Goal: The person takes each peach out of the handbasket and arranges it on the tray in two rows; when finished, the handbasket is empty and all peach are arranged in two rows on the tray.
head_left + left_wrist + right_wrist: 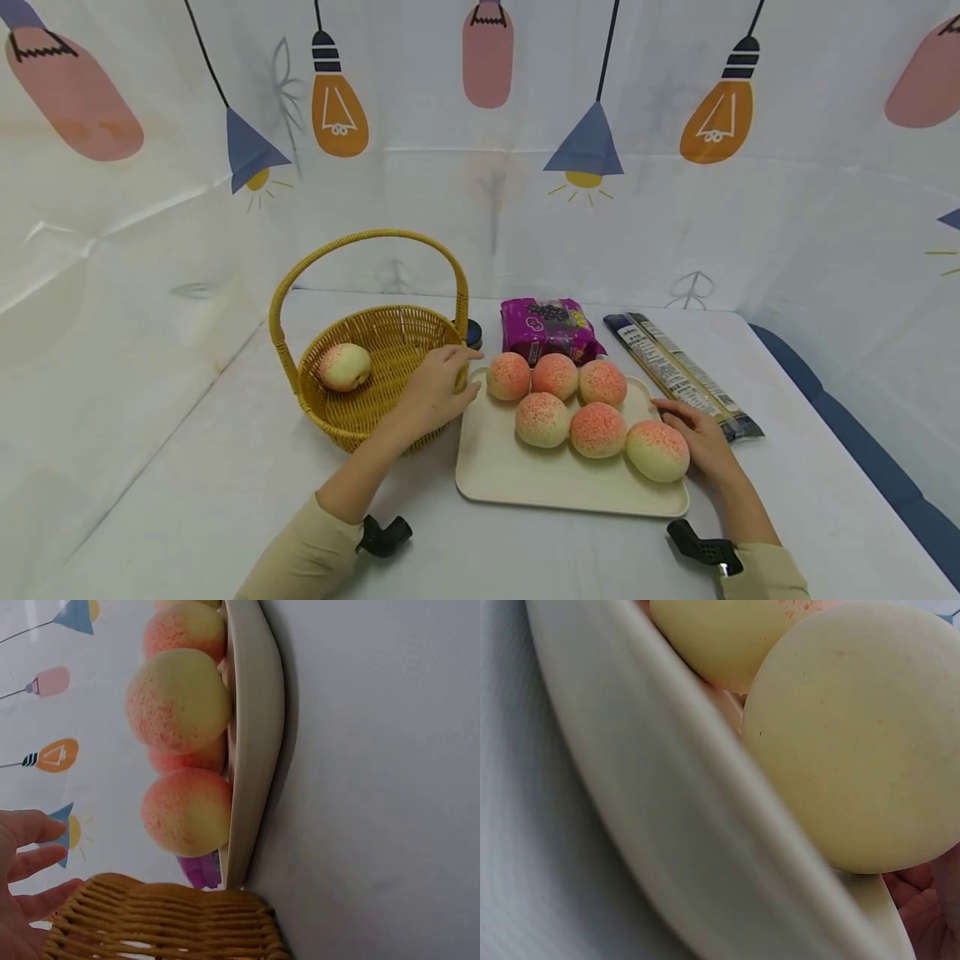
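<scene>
A cream tray [517,479] carries several pink-speckled peaches [597,430] in two rows. To its left stands a yellow wicker basket [390,367] with a tall handle and one peach [344,367] inside. My left hand [438,392] hovers by the basket's right rim, fingers spread towards the tray and holding nothing; the left wrist view shows those fingers [41,862] above the woven rim. At the tray's right edge is my right hand [701,442], beside the rightmost peach [657,451], its fingers extended. The right wrist view shows little of that hand [926,915] behind the peach and tray rim.
Behind the tray lies a purple snack packet [551,329]. A long dark-and-gold packet [682,371] lies slanted to the right. A dark round lid [473,334] shows behind the basket handle. A blue chair edge [847,425] borders the white table's right side.
</scene>
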A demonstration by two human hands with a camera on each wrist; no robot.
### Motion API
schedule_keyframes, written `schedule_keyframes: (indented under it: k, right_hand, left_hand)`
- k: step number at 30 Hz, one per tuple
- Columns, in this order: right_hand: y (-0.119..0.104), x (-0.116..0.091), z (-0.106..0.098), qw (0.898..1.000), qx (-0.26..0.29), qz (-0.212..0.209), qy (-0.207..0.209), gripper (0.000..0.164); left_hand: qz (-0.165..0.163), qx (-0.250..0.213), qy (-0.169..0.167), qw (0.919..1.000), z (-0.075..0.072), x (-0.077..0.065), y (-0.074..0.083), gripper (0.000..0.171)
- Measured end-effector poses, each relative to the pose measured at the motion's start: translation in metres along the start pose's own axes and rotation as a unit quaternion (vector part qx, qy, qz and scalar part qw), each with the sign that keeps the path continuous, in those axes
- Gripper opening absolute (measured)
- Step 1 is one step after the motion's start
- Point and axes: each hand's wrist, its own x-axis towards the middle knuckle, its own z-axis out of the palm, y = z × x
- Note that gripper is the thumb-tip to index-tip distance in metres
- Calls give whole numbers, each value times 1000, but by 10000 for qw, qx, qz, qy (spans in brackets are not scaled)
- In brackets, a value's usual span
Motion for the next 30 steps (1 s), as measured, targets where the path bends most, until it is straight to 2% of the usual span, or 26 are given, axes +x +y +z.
schedule_keyframes:
  k: [4, 12, 16, 20, 30]
  right_hand:
    - [-2, 1, -1, 10000, -60, 4, -12, 45]
    - [-3, 1, -2, 10000, -46, 18, -25, 45]
    - [-2, 0, -1, 10000, 72, 47, -39, 45]
    - [-1, -1, 0, 9997, 210, 64, -49, 45]
    - [0, 0, 0, 9999, 131, 86, -50, 46]
  left_hand:
    - [-256, 15, 165, 9995, -9, -1, -12, 32]
    - [-975, 9, 92, 9952, -23, -5, -32, 37]
    - [-1157, 115, 105, 9932, -29, -8, -42, 37]
    - [-1306, 21, 115, 9914, -35, -11, -51, 39]
    - [-2034, 42, -49, 9791, -46, -19, -74, 46]
